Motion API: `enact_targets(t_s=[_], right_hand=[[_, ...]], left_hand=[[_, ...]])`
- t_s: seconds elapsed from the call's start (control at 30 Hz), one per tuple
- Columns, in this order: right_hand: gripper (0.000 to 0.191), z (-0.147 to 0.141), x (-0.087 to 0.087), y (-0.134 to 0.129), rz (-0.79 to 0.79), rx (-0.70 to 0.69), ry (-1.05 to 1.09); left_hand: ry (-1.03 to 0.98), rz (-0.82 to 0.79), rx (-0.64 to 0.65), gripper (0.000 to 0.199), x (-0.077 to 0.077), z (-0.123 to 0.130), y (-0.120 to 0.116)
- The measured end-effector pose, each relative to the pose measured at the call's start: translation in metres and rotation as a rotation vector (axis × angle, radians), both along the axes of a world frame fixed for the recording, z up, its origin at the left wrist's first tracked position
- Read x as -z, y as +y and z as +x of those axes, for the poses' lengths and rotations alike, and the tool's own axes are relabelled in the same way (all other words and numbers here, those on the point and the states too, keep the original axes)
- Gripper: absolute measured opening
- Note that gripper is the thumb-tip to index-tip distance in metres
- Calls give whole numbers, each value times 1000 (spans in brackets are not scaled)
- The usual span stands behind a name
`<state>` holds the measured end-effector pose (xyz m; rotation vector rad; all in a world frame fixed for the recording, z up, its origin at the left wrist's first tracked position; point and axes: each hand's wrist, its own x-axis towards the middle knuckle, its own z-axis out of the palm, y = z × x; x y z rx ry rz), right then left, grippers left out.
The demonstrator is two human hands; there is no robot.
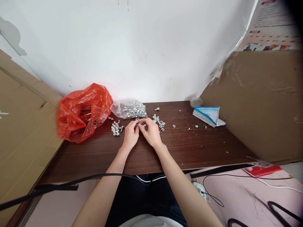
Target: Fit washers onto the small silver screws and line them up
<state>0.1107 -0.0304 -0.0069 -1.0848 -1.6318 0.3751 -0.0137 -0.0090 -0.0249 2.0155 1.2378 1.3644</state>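
Note:
My left hand (130,135) and my right hand (151,132) meet over the middle of the dark wooden table, fingertips pinched together. Between them is a small metal bolt (137,124), mostly covered by the fingers. Left of my left hand lies a pile of bolts (115,128), with a few loose ones beside it. Just past my right hand are more bolts (155,118) and several loose nuts (162,124). A clear plastic bag (132,109) full of metal fasteners lies behind my hands.
A red plastic bag (82,115) stands at the left, by a cardboard panel (23,126). A blue-and-white packet (208,115) lies at the right near a cardboard box (258,104). One nut (174,126) sits apart. A black cable (94,176) crosses in front of the table.

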Motion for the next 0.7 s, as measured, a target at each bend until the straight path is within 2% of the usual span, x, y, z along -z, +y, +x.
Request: enact_targets(t_s=[0.07,0.13,0.2,0.27,0.33,0.4,0.5,0.63,0.7], right_hand=[[20,2,-10,-25,82,45,10],[23,7,-16,-64,191,53,32],[34,14,-12,-111,290,48,49],[42,26,6,-156,248,8,-10],[42,41,35,-191,155,-40,-148],[35,60,66,-212,41,47,-263],[26,87,107,-218,-84,350,-386],[29,110,141,-194,-86,586,-541],[31,115,152,-177,-120,613,-575]], left_hand=[[-25,-17,17,25,-1,0,-1],[-53,-44,30,20,0,0,-1],[-69,-68,35,19,1,0,-1],[-55,-78,36,19,2,0,-1],[-26,-77,42,19,4,1,-1],[-4,-71,52,19,5,1,-2],[-8,-73,68,19,6,1,-2],[-11,-94,67,20,8,0,-1],[-10,-102,67,20,9,-1,-1]])
